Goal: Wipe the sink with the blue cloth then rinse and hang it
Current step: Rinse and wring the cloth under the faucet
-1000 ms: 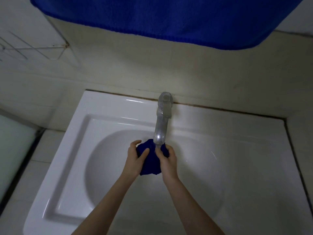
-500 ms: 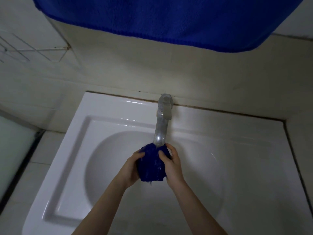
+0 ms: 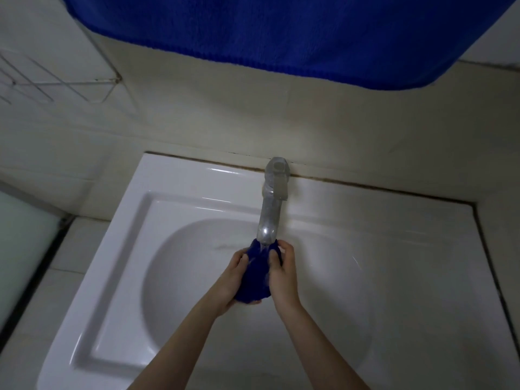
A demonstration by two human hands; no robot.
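Our left hand, at 9 o'clock of the bunched blue cloth, curls its fingers round it. The cloth hangs at the tap's 6 o'clock, over the sink. Our right hand grips at 3 o'clock. Sodden, it is likely soft, heavy and slippery: squeeze mid-bundle.
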